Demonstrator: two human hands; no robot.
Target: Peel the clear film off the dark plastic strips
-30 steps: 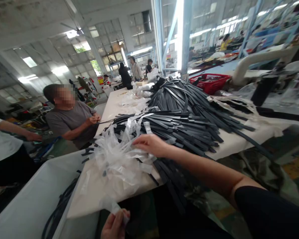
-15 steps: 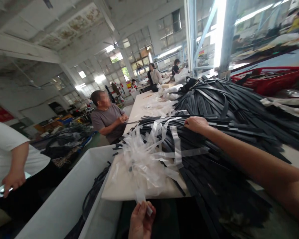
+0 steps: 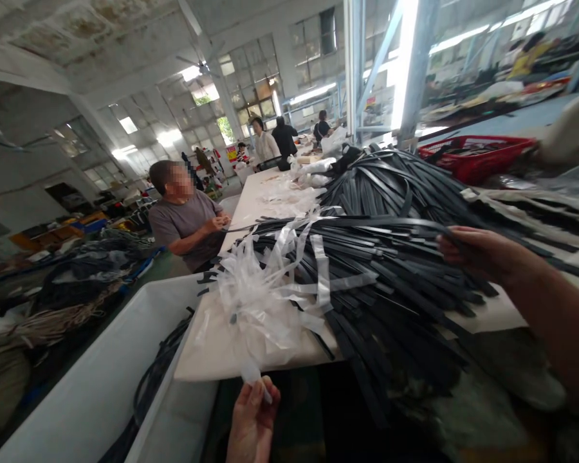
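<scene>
At the table's near edge my left hand (image 3: 253, 411) pinches the end of a clear plastic strip (image 3: 251, 372). More such strips lie in a tangled heap (image 3: 265, 302) on the table corner, just beyond that hand. To the right, my right hand (image 3: 468, 251) is closed on a black strap (image 3: 415, 223), which stretches leftward over a spread of similar black straps (image 3: 390, 257). Many strap ends hang over the table's near side. What the straps are made of I cannot tell.
A large white bin (image 3: 110, 360) with black straps inside stands against the table (image 3: 197, 360) at left. A co-worker in a grey shirt (image 3: 186, 225) stands across the table, hands on a strap. Behind the strap pile sits a red basket (image 3: 477, 157).
My right hand has moved right, drawing a black strap out over the pile. My left hand still pinches the plastic strip. The person in white at left has gone out of view.
</scene>
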